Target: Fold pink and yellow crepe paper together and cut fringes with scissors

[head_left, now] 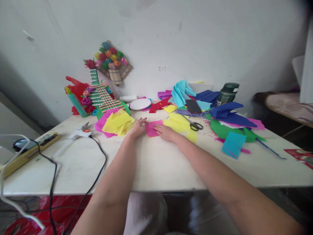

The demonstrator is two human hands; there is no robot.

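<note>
A small square of pink crepe paper [152,129] lies flat on the white table between my hands. My right hand [166,133] rests on its right side with the fingers stretched out flat. At its left edge is my left hand [139,128], fingers extended and apart, the tips touching or very near the paper. Just left of that hand sits a loose pile of yellow crepe paper [118,122] over pink sheets [104,124]. More yellow paper [179,122] spreads beyond my right hand, with black-handled scissors [195,126] lying on it.
A hot glue gun [81,131] with a black cord lies at left, near a power strip [46,140]. Behind stand a paper-flower guitar craft [105,94], a white oval disc [140,104], a phone [193,106] and a dark bottle [228,94]. Blue paper [234,145] lies at right.
</note>
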